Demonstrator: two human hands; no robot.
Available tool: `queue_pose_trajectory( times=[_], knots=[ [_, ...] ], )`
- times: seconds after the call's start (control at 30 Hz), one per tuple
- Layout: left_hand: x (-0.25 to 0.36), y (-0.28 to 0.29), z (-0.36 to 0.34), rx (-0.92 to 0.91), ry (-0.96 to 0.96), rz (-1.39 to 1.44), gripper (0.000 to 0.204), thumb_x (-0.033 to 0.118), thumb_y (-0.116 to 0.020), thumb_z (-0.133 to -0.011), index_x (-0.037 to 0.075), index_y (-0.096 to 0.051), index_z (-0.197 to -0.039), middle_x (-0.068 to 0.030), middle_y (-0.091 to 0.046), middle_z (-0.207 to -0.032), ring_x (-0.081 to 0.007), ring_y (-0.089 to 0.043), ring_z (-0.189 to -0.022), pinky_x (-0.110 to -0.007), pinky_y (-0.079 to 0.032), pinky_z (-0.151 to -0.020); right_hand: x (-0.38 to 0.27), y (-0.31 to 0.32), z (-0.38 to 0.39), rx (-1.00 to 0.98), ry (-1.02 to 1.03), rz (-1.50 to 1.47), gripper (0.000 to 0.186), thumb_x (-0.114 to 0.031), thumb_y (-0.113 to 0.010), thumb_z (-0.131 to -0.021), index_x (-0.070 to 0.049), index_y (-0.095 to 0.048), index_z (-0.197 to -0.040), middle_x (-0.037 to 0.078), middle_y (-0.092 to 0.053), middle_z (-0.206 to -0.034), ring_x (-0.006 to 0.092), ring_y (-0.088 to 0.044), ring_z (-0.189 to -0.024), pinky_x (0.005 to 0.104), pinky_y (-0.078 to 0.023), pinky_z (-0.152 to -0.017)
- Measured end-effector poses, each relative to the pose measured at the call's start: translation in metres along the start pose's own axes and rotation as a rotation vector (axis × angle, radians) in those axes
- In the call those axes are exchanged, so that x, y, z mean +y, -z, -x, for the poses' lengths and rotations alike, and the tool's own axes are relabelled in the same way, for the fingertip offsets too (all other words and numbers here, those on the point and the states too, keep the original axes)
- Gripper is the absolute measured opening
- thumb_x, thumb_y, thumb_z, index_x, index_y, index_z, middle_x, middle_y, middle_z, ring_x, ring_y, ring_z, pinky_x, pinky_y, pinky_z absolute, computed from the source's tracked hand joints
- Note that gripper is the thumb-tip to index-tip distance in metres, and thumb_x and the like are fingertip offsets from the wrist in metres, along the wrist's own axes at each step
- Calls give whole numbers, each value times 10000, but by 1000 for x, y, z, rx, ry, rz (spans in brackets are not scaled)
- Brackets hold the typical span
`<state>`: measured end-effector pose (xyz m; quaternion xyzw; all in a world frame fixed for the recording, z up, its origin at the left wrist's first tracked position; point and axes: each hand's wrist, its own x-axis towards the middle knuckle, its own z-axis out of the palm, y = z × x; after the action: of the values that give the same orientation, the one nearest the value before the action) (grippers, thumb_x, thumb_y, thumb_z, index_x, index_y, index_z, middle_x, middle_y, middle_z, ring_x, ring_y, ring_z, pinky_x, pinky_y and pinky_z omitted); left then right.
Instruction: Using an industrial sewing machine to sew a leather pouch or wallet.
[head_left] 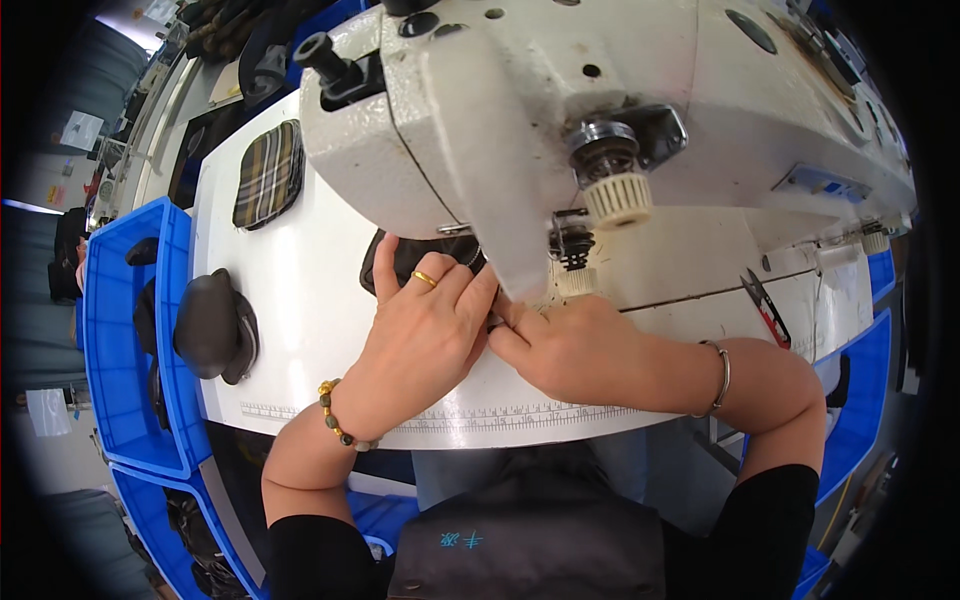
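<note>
A black sewn piece [408, 259] with a pale line of stitching lies under the head of a large white sewing machine [400, 165]. My left hand [425, 320] rests over it, fingers stretched forward and the little finger apart from the others. Beside it, my right hand [575, 345] has its fingers bent and pinched together, the tips meeting my left hand's fingers near the piece's right edge. What the right fingertips hold is hidden behind the knuckles. The needle area is hidden too, behind the machine's pale arm cover [490, 160].
A plaid padded piece [270, 175] and a dark rounded piece [212, 325] lie left on the white table [310, 340]. Red-and-black thread snips [765, 308] sit at the right. Blue bins [183, 300] with dark pieces flank the table. A printed ruler [470, 418] runs along its front edge.
</note>
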<state>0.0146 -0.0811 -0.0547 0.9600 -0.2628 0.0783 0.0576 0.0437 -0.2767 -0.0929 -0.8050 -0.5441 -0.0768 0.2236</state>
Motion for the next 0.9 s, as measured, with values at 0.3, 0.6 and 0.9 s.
queue_pose_trajectory(
  times=[0.3, 0.6, 0.9],
  knots=[
    [-2, -7, -2, 72, 30, -63, 387, 94, -702, -764, 121, -688, -1150, -15, -555, -877, -219, -563, -940, -514, -294, -1006, -1, 4, -1, -13, 2, -77, 88, -78, -603, -787, -22, -544, -819, 192, -658, -863, 216, -635, -527, 346, -494, -424],
    [1, -6, -5, 80, -22, -13, 281, 101, -702, -719, 88, -710, -1000, -5, -616, -994, -226, -553, -947, -457, -339, -914, 0, 5, -1, 0, -4, -78, 92, -88, -610, -787, -44, -529, -789, 106, -587, -721, 205, -610, -507, 348, -467, -409],
    [1, -17, -8, 73, 22, 31, 313, 142, -672, -783, 97, -719, -1089, -42, -675, -1035, -222, -593, -1022, -450, -366, -981, 3, 7, -2, 39, -54, 7, 93, -104, -622, -783, -61, -540, -776, 68, -574, -677, 189, -625, -534, 334, -474, -415]
  ],
)
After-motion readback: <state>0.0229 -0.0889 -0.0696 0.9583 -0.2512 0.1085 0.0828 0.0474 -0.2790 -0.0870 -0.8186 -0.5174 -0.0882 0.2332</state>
